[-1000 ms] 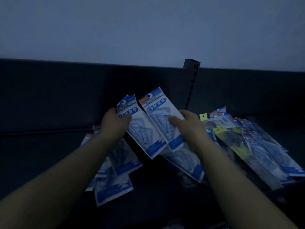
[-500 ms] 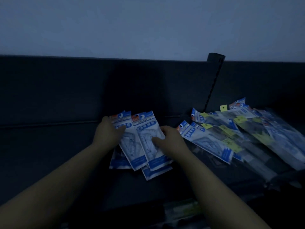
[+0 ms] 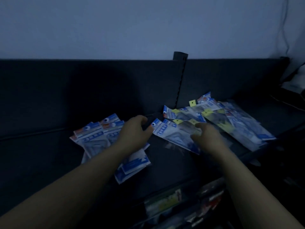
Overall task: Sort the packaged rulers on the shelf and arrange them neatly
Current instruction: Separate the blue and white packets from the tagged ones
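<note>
Our left hand (image 3: 133, 131), loosely curled and empty, waits over the sorted pile (image 3: 94, 138) for the packet (image 3: 171, 134) our right hand (image 3: 206, 136) curls onto, grip unclear.

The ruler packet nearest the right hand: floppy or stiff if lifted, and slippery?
Probably stiffish: the ruler packet lies flat and straight. Likely slippery, as its clear film glints and the right pile lies loosely fanned. Seemingly light, being so thin.

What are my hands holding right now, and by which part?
Right hand appears to pinch a ruler packet near its middle; left hand seems to hold nothing.
</note>
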